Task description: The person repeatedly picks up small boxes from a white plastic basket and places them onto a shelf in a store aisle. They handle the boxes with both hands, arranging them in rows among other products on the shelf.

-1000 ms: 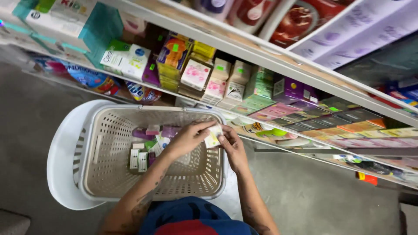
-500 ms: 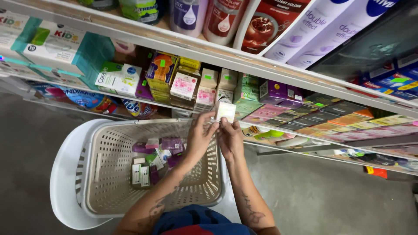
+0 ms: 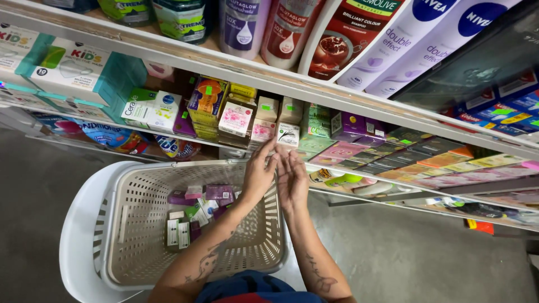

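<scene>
My left hand (image 3: 259,175) and my right hand (image 3: 292,180) are raised side by side in front of the middle shelf, fingers apart, holding nothing. Their fingertips are just below a small white box (image 3: 288,134) that stands on the shelf edge next to a pink box (image 3: 261,131). Whether a fingertip still touches the white box is unclear. Below my arms a beige perforated basket (image 3: 140,179) holds several small purple, green and white boxes (image 3: 193,213).
The basket rests on a white plastic chair (image 3: 76,230) on a grey floor. Shelves (image 3: 348,109) run across the view, packed with small cartons; tall bottles and tubes (image 3: 337,39) stand on the top shelf, and teal boxes (image 3: 78,70) at the left.
Both hands rose from the basket with a small white box and brought it to the shelf. The box now stands on the shelf and the hands are off it.
</scene>
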